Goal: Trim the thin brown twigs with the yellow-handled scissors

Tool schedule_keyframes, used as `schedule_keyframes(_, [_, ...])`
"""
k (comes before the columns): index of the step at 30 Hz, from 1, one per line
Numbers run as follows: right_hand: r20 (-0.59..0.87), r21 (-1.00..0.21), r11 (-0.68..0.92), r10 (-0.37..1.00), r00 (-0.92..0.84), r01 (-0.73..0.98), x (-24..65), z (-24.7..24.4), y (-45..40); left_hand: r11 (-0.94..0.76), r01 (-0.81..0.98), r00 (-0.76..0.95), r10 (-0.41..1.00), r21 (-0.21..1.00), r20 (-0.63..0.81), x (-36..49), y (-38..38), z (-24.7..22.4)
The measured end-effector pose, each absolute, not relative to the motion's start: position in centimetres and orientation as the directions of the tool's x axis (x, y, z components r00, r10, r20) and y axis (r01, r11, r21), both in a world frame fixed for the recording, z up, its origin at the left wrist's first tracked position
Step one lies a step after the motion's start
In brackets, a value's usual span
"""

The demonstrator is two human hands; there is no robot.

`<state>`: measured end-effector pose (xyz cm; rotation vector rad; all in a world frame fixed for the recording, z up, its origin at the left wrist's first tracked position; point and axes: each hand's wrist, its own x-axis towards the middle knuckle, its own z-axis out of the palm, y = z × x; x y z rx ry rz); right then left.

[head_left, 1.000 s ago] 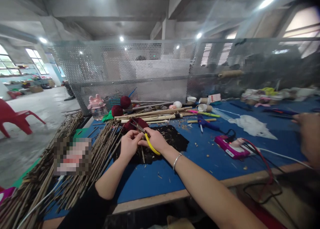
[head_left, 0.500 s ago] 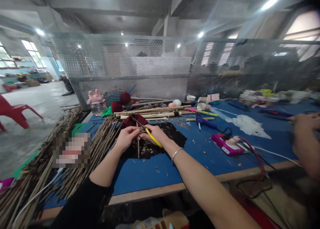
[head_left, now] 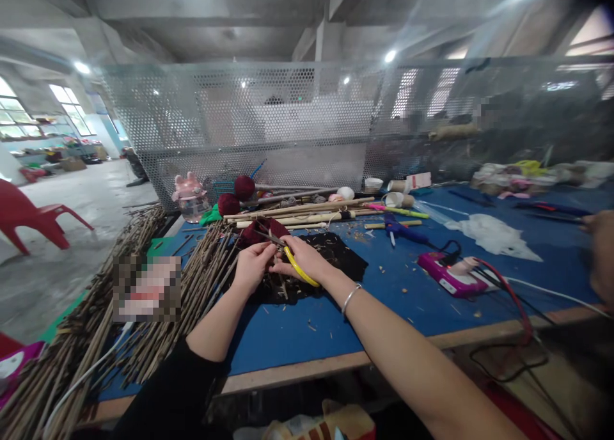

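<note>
My right hand (head_left: 306, 261) is closed around a pair of yellow-handled scissors (head_left: 300, 268), whose dark blades point up and left. My left hand (head_left: 253, 268) is pinched shut on a thin twig, mostly hidden between the fingers; the two hands almost touch. Beneath them a black cloth (head_left: 343, 256) lies on the blue table top, strewn with small wood shavings. Just behind the hands sits a dark red piece of fabric or yarn (head_left: 254, 231). Left of my left hand, a large bundle of thin brown twigs (head_left: 199, 267) is spread on the table.
Peeled sticks (head_left: 307, 211) and dark red yarn balls (head_left: 244, 187) lie at the back, before a perforated metal screen (head_left: 220, 120). To the right are a blue glue gun (head_left: 400, 229), a magenta power strip (head_left: 451, 275) with cables and a white plastic bag (head_left: 496, 234). Another person's hand (head_left: 602, 248) is at far right.
The twig stood upright and long below the left fingers; now little of it shows. My hands have drawn closer together. The view has shifted slightly, and the other person's arm moved right.
</note>
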<state>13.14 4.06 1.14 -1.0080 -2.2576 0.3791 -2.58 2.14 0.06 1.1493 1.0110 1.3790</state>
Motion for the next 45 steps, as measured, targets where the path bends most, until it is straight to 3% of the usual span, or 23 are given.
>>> schedule_keyframes(10, [0.530, -0.459, 0.679, 0.727, -0.436, 0.573, 12.2, 1.2, 3.5, -0.196, -0.215, -0.070, 0.980, 0.957, 0.185, -1.9, 1.3, 0.6])
schedule_keyframes(23, [0.474, -0.486, 0.621, 0.778, -0.412, 0.615, 12.3, 1.3, 3.7, -0.232, -0.041, -0.141, 0.964, 0.972, 0.225, -1.9, 1.1, 0.9])
schedule_keyframes(34, [0.441, -0.539, 0.597, 0.801, -0.404, 0.595, 12.6, 1.0, 3.8, -0.200, -0.057, -0.117, 0.974, 0.978, 0.192, -1.9, 1.3, 0.6])
schedule_keyframes(40, [0.429, -0.610, 0.619, 0.783, -0.451, 0.495, 12.9, 1.0, 4.1, -0.171, -0.117, -0.049, 0.985, 0.978, 0.166, -1.9, 1.3, 0.3])
schedule_keyframes(45, [0.443, -0.600, 0.614, 0.788, -0.427, 0.512, 13.0, 1.0, 4.3, -0.225, -0.199, -0.137, 0.970, 0.954, 0.201, -2.3, 1.4, 0.1])
